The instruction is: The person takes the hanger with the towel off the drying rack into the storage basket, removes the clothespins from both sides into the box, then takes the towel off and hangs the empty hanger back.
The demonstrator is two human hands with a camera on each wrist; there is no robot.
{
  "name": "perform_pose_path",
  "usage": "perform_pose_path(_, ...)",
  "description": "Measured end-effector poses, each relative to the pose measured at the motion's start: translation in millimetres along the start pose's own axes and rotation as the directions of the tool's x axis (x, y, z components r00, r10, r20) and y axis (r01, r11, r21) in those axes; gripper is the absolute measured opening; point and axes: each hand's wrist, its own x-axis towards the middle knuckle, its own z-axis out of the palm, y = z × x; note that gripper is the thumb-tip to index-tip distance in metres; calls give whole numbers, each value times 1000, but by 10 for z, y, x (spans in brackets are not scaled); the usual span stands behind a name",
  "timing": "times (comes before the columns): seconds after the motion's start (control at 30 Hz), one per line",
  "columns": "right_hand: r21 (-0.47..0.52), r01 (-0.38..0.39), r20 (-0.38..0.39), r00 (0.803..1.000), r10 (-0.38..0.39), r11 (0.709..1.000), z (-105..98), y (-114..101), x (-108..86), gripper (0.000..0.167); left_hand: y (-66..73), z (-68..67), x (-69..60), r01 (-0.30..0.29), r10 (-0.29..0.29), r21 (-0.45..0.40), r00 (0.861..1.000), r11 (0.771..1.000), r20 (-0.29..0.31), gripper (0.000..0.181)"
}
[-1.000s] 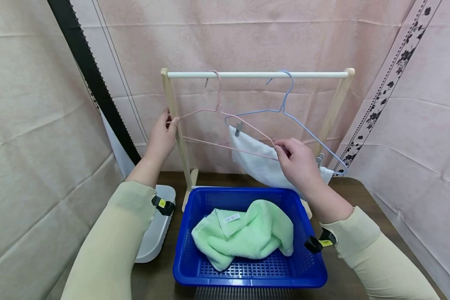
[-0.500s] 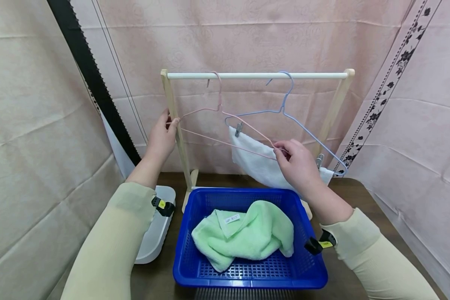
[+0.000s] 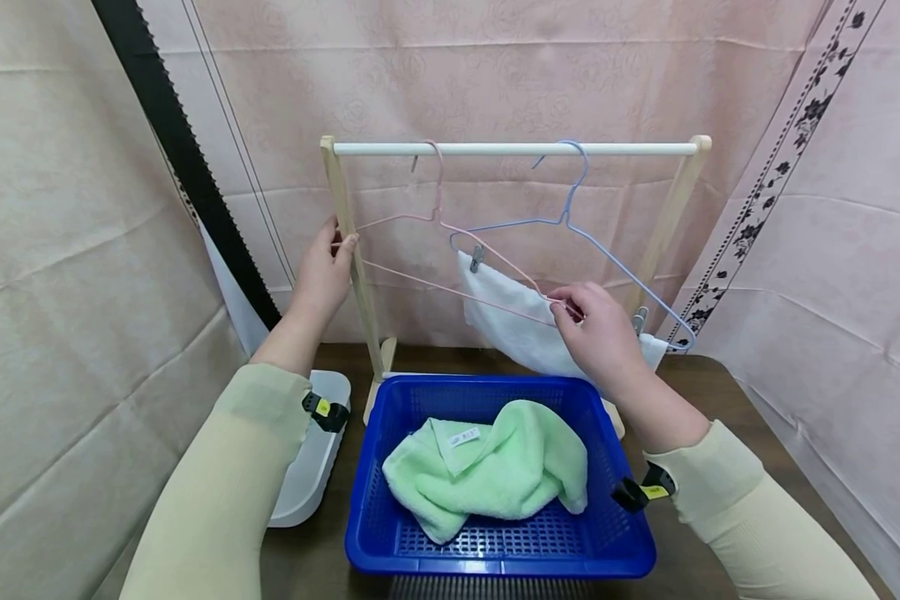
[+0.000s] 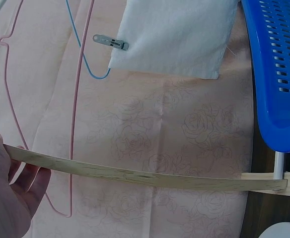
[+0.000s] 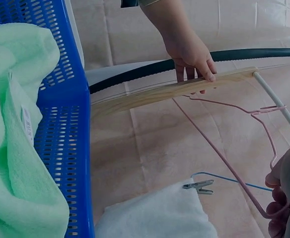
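In the head view, my right hand point(image 3: 596, 325) pinches the right corner of a thin pink clothes hanger point(image 3: 495, 248), whose hook is over the white bar point(image 3: 495, 149) of a small rack. My left hand point(image 3: 325, 265) grips the rack's left wooden post point(image 4: 135, 177), thumb on one side and fingers on the other; the hanger's left end passes just behind it. A blue hanger point(image 3: 617, 265) hangs farther right on the bar. From it a white cloth point(image 3: 513, 321) is held by metal clips point(image 3: 477, 257), its middle partly hidden by my right hand.
A blue plastic basket point(image 3: 633, 542) stands before the rack, with a crumpled green towel point(image 3: 487, 475) inside. Left of it lies a pale, long container point(image 3: 307, 475), partly behind my sleeve. Patterned cloth point(image 3: 525, 75) hangs behind and along both sides.
My right hand has shifted slightly to the right with the corner of the pink hanger. The left hand keeps its place on the post.
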Motion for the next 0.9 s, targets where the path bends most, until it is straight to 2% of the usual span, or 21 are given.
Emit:
perform_pose_path(0.4, 28, 18, 1, 1000, -18, 999, -3, 67, -56, 20, 5, 4, -14, -5, 5, 0, 1000, 1000, -3, 62)
perform_pose_path(0.57, 0, 25, -10, 1000, -25, 1000, -41, 86, -82, 21, 0, -1, -20, 2, -2, 1, 1000, 1000, -2, 63)
perform_pose_path(0.9, -53, 110, -103, 988, -115, 993, -215, 182, -146, 16, -9, -7, -12, 0, 0, 3, 1000, 1000, 2, 66)
